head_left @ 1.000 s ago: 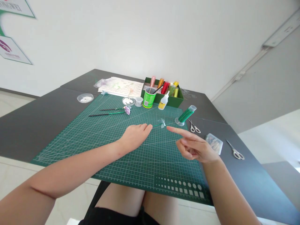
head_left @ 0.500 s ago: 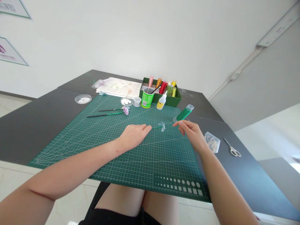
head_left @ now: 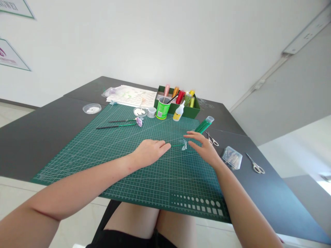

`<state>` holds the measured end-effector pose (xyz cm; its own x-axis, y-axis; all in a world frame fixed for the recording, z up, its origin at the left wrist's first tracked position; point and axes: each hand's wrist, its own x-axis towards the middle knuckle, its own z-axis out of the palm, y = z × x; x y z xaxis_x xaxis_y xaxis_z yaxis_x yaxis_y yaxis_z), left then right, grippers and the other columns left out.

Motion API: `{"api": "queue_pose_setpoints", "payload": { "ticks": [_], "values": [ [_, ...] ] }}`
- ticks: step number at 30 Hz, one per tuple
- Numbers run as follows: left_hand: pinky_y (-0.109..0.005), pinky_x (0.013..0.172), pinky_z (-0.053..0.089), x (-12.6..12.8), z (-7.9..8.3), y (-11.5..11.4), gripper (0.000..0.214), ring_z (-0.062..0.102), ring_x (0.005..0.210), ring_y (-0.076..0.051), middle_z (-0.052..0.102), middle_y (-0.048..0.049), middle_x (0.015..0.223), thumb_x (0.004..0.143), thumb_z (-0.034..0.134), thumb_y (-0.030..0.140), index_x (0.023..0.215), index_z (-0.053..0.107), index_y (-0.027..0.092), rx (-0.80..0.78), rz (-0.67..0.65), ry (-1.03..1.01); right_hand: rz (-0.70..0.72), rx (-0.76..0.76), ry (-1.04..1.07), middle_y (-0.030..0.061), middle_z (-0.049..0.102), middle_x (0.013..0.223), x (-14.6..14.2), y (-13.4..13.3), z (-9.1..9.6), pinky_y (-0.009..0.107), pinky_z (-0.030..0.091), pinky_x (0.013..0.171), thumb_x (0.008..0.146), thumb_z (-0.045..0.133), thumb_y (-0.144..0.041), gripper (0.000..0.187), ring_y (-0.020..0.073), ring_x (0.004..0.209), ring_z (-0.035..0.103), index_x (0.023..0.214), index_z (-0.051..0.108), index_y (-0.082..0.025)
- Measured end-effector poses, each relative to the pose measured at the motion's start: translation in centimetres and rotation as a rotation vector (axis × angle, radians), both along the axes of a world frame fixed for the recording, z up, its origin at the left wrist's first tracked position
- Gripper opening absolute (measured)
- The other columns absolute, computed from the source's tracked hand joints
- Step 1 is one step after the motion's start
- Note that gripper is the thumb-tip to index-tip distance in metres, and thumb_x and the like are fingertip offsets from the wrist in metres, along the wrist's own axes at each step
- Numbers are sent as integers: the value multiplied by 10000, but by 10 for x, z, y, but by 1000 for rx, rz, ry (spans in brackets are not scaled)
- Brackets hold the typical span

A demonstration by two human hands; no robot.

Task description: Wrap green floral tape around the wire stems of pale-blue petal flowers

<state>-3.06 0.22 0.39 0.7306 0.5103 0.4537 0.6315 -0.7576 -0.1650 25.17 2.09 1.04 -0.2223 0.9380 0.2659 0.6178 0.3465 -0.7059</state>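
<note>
Over the middle of the cutting mat (head_left: 129, 179), my left hand (head_left: 150, 152) is closed with its fingertips on a thin green stem (head_left: 176, 145). At the stem's right end is a small translucent pale blue flower (head_left: 184, 145). My right hand (head_left: 205, 150) is beside the flower with thumb and fingers apart, and nothing I can make out is between them. Just behind this hand a spool of green thread (head_left: 204, 124) leans, its lower end hidden by the fingers.
At the back stand a green box (head_left: 190, 112) of coloured spools, a green can (head_left: 162, 111) and a glue bottle (head_left: 179, 112). A purple flower (head_left: 139, 122) on a stem lies left. Scissors (head_left: 256, 165) and a clear plastic box (head_left: 232, 157) lie right.
My right hand has opened its pinched fingers and moved closer to the flower. The flower and stem have shifted slightly right and toward me with my left hand.
</note>
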Motion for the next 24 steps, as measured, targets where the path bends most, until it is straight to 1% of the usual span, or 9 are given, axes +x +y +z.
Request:
{"api": "queue_pose_setpoints", "payload": {
  "ticks": [2,5,7,10,13,16,20,24],
  "values": [
    [-251,504,413,0,1,0,181,667,652,-157,657,-5,758,986,497,68,1060,632,163,5,-15,6,25,-32,-23,108,651,1417,0,1,0,553,370,1171,892,661,-354,286,315,1361,559,1122,805,-266],
    [-242,514,414,0,2,-1,178,674,669,-155,658,-5,756,988,501,66,1065,629,161,0,-32,21,10,-26,-29,118,691,1344,-1,1,1,559,391,1143,873,684,-372,192,329,1301,597,897,826,-246],
    [-243,514,415,0,2,-1,166,680,678,-153,668,-4,772,982,516,67,1059,626,164,-12,-50,32,-14,9,-6,113,721,1275,-4,0,3,556,403,1125,865,697,-384,193,326,1250,620,800,812,-243],
    [-250,509,421,0,2,-1,158,682,677,-158,669,-2,780,975,530,67,1057,620,167,-24,-74,42,-25,43,68,100,750,1177,-8,-3,6,527,437,1085,852,724,-394,180,302,1165,652,792,811,-248],
    [-247,516,429,1,1,-1,158,675,671,-157,659,2,763,974,532,67,1057,618,170,-29,-85,49,-9,27,147,89,770,1039,-13,-6,9,477,495,991,846,735,-393,179,268,1028,689,786,801,-238],
    [-247,524,435,1,0,-1,155,677,676,-155,663,0,770,975,531,71,1053,617,174,-29,-84,50,14,25,180,80,772,959,-16,-9,13,438,520,909,849,734,-397,200,248,940,695,752,774,-227],
    [-260,498,410,1,-1,1,166,674,662,-166,655,-4,748,972,510,63,1023,619,178,-37,-27,32,44,36,191,69,760,899,-16,-13,18,394,519,830,864,728,-407,226,229,876,676,738,743,-219],
    [-264,485,386,1,0,1,184,660,630,-175,651,-11,727,984,484,72,1010,630,182,-73,50,31,118,-64,160,60,731,842,-15,-17,22,352,500,717,891,707,-448,259,207,785,637,790,730,-211]
  ]
}}
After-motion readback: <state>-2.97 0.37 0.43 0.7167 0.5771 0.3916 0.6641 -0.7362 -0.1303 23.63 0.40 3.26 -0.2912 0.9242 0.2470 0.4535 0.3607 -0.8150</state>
